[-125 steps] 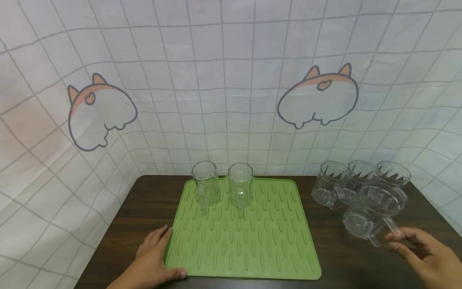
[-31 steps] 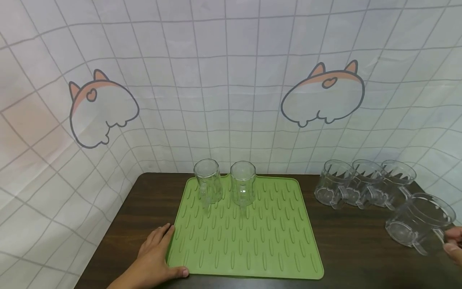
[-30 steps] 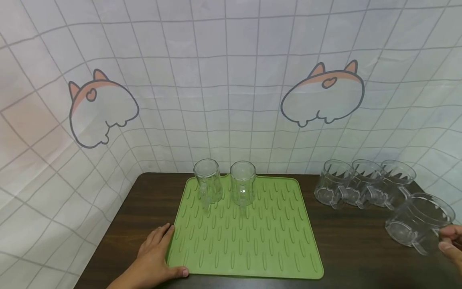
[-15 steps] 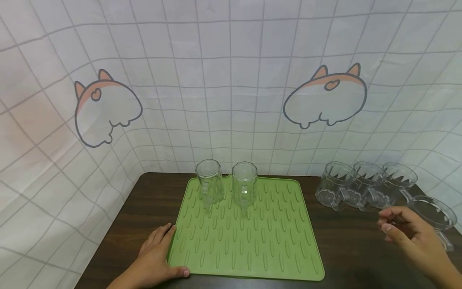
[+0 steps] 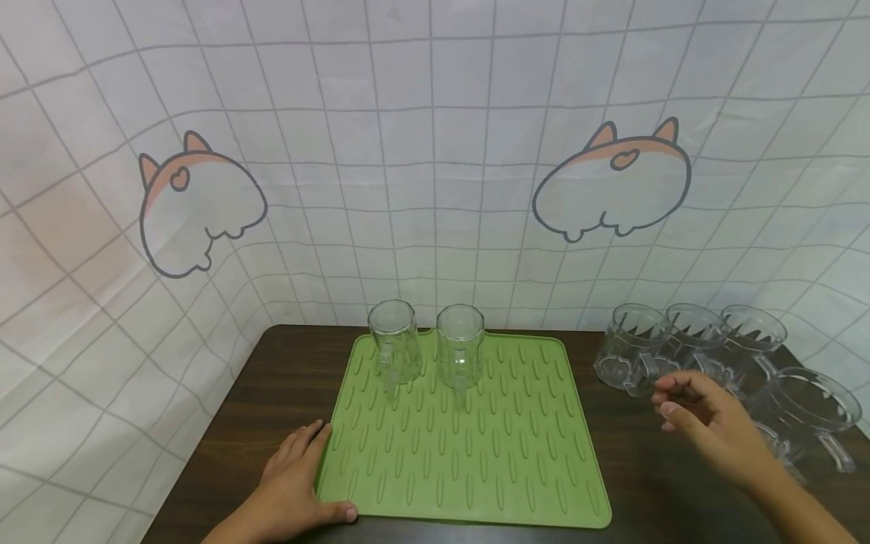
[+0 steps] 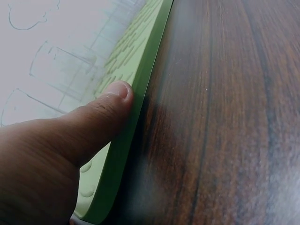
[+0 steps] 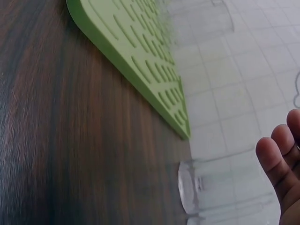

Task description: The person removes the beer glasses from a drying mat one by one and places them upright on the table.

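Note:
My left hand (image 5: 285,480) rests at the near left corner of a green ribbed drying mat (image 5: 462,453). Its thumb (image 6: 117,96) lies on the mat's front edge, and the fingers touch the left edge. My right hand (image 5: 714,427) hovers over the table on the right, holding nothing, its fingers loosely bent. Just right of it stands a clear mug (image 5: 809,412), partly hidden by the hand. Behind are three more clear mugs in a row, the leftmost mug (image 5: 628,347) nearest the mat. Fingertips (image 7: 270,152) show beside a mug (image 7: 225,183) in the right wrist view.
Two clear glass mugs, the left mug (image 5: 396,344) and the right mug (image 5: 460,347), stand at the mat's back edge, handles toward me. The dark wood table (image 5: 261,385) meets a white gridded wall covering (image 5: 435,189) with cartoon prints.
My right hand carried a clear mug by its handle to the right, set it in front of the row and let go. It then moved left, off the mug. My left hand stayed put.

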Motion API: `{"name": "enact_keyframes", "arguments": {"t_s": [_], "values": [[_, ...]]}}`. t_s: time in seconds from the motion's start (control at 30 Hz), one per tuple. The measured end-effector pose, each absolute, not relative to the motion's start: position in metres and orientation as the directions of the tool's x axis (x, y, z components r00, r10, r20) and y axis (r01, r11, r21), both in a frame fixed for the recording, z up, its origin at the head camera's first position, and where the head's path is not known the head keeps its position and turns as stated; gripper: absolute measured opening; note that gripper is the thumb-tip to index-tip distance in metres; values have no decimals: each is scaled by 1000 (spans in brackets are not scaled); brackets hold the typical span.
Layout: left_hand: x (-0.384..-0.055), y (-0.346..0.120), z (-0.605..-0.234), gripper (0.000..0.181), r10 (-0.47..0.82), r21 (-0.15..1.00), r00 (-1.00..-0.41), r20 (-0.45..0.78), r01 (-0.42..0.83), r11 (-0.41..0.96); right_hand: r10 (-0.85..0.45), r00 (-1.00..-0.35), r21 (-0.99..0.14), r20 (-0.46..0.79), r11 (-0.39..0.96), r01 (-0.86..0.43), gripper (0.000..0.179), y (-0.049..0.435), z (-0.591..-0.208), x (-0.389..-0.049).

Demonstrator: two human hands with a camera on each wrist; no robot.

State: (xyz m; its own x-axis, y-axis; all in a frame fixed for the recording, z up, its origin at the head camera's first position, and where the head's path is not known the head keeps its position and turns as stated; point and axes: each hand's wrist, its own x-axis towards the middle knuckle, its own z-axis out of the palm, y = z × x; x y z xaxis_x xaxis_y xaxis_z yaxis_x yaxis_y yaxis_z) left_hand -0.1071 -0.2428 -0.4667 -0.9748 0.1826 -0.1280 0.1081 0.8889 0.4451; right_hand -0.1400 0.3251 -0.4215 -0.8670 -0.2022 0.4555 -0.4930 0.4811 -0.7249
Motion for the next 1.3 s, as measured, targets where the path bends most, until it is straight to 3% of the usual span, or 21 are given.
{"name": "enact_keyframes", "arguments": {"t_s": [0.63,0.97,1.3], "values": [[-107,-242,-466,135,182,445,-974,-135,104,889,-316,-846,-731,429,429,-531,24,274,-420,-164],[-106,-241,-462,135,190,441,-975,-119,120,890,-327,-865,-696,380,515,-500,29,249,-420,-169],[-106,-241,-462,134,193,450,-973,-125,117,885,-394,-850,-713,350,477,-514,29,223,-425,-183]]}}
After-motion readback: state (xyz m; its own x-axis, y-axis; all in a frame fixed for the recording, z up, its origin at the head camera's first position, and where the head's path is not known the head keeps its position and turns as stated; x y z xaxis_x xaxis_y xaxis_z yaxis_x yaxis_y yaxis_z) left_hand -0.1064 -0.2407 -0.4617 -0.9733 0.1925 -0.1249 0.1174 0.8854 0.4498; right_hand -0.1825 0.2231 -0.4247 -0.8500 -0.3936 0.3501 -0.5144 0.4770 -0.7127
